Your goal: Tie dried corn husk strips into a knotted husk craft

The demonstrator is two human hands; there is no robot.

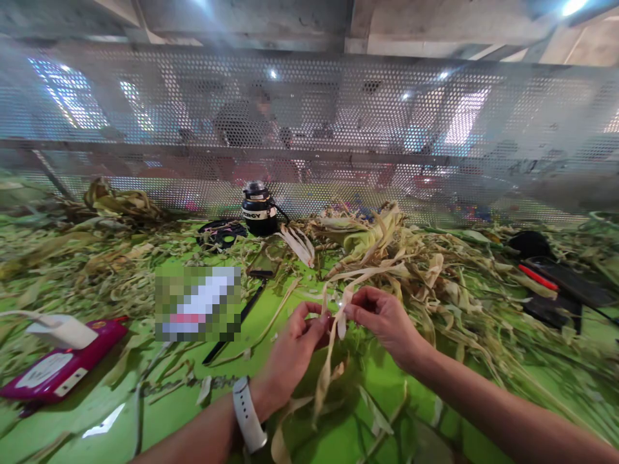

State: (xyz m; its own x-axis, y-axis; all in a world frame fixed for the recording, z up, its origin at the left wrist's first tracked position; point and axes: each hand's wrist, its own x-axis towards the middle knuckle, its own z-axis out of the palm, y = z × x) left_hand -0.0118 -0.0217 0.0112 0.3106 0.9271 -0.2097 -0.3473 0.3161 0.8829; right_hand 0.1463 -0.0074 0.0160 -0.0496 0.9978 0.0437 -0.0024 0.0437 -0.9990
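Note:
Strips of dried corn husk hang between my two hands above the green tabletop. My left hand, with a pale watch strap at the wrist, is closed on the husk strips from the left. From the right, my right hand pinches the same strips between thumb and fingers. Long ends trail down below the left fingers, and others reach up toward the pile of dried husks behind. The exact crossing of the strips at the fingertips is partly hidden.
A magenta power strip with a white charger and cable lies left. A black jar stands at the back, before a perforated metal screen. Dark items with a red edge lie right. A person shows dimly beyond the screen.

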